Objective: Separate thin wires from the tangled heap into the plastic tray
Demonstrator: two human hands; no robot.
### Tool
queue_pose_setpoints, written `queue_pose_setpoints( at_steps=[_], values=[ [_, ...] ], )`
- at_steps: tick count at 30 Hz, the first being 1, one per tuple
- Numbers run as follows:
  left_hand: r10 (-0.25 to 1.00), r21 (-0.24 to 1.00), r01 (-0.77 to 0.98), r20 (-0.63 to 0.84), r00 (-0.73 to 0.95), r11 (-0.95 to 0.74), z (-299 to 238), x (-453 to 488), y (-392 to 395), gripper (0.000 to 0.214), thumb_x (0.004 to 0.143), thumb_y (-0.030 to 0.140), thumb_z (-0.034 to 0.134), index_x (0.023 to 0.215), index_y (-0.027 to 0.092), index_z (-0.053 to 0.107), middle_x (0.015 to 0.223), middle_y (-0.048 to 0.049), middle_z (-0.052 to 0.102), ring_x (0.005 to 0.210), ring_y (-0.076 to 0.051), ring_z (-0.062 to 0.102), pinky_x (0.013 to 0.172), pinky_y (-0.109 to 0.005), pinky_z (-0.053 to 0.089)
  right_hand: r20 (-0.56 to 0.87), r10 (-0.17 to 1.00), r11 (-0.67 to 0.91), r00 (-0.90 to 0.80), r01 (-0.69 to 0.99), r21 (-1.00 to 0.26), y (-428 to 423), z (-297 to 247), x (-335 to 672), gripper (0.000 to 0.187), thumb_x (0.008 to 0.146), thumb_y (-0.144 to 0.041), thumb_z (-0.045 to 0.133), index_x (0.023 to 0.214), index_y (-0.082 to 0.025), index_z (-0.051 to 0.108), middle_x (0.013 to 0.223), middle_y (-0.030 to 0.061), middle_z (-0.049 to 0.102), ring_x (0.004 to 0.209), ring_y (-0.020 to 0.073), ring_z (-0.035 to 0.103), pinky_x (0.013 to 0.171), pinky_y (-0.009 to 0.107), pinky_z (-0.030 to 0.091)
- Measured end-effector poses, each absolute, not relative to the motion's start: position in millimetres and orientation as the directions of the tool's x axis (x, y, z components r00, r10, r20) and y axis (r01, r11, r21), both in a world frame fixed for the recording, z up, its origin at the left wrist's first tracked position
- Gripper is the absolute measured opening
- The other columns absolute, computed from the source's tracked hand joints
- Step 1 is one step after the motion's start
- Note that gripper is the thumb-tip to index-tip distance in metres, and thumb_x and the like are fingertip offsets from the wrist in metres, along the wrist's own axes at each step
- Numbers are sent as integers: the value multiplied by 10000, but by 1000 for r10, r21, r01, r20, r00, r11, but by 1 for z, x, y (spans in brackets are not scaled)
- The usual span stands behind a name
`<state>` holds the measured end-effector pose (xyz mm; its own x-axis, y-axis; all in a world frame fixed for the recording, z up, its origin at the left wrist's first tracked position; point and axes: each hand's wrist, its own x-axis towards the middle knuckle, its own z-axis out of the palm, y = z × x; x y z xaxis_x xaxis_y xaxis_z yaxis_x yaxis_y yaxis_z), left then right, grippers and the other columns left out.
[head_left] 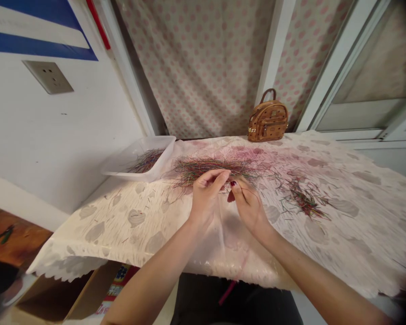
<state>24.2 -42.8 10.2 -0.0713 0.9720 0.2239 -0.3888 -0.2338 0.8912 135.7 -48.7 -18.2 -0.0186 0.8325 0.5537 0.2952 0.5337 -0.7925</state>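
My left hand (207, 192) is closed in a pinch, thumb against forefinger, in front of a long heap of thin coloured wires (203, 166). Close beside it, my right hand (248, 201) pinches too, its thumb with a dark red nail pressed to the fingers. A fine wire runs between the fingertips of both hands, and a reddish strand curves over the back of the right one. Its exact ends are too thin to make out. To the right lies a looser pile of short coloured wire pieces (307, 198).
A translucent white plastic tray (152, 174) with more wires stands at the left by the wall. A small brown backpack (268, 121) sits at the table's back edge before a dotted curtain (203, 67). The patterned tablecloth (122, 225) carries scattered wire bits. Below is an open cardboard box (77, 293).
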Motion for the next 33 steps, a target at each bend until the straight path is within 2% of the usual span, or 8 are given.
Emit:
queue_pose_setpoints(
  at_steps=[2, 7, 12, 16, 24, 29, 33],
  values=[
    [966, 894, -368, 251, -61, -256, 9, 22, -34, 180, 723, 340, 785, 841, 205, 773, 824, -30, 706, 708, -101, 583, 647, -232, 457, 531, 847, 502, -22, 363, -785, -40, -19, 136, 420, 999, -438, 330, 708, -221, 542, 701, 45, 564, 659, 194, 545, 662, 355, 421],
    [962, 914, -309, 274, -11, -264, 5, 14, -8, 238, 719, 396, 782, 853, 199, 779, 860, -41, 722, 680, -106, 590, 622, -241, 461, 431, 902, 379, -21, 515, -768, -20, -14, 134, 402, 976, -400, 320, 651, -228, 484, 602, 36, 563, 567, 193, 536, 602, 330, 361],
    [946, 913, -256, 324, -14, -317, -1, 11, 11, 184, 745, 355, 764, 815, 184, 769, 854, -33, 720, 686, -90, 573, 643, -220, 448, 436, 900, 339, -31, 678, -652, -9, -14, 130, 384, 970, -340, 328, 697, -207, 563, 672, 53, 640, 582, 190, 547, 580, 306, 292],
    [956, 917, -275, 293, -28, -289, -9, 10, 14, 166, 751, 334, 760, 808, 178, 744, 807, -20, 695, 660, -78, 547, 601, -197, 427, 422, 905, 296, -47, 781, -550, -9, -21, 127, 368, 973, -291, 348, 778, -185, 641, 742, 66, 697, 602, 182, 575, 570, 302, 250],
    [971, 902, -380, 235, 39, -203, -12, 4, 7, 145, 784, 293, 721, 771, 163, 660, 737, -4, 630, 585, -52, 472, 548, -177, 396, 464, 866, 384, -184, 840, -383, -11, -31, 132, 305, 981, -260, 396, 912, -178, 682, 828, 65, 737, 638, 168, 608, 565, 296, 221],
    [942, 913, -241, 334, -19, -329, -15, 2, 7, 172, 801, 331, 705, 787, 173, 638, 677, 21, 556, 542, -51, 442, 509, -188, 366, 445, 871, 366, -207, 878, -308, -15, -34, 129, 324, 993, -281, 385, 908, -186, 683, 828, 69, 745, 609, 171, 597, 551, 309, 178],
    [926, 914, -147, 375, -48, -378, -15, 0, 10, 199, 810, 369, 700, 816, 176, 652, 649, 23, 546, 537, -60, 451, 498, -193, 363, 399, 892, 353, -210, 876, -328, -18, -34, 126, 367, 1002, -311, 354, 918, -190, 690, 758, 70, 731, 581, 175, 580, 550, 313, 165]
  ],
)
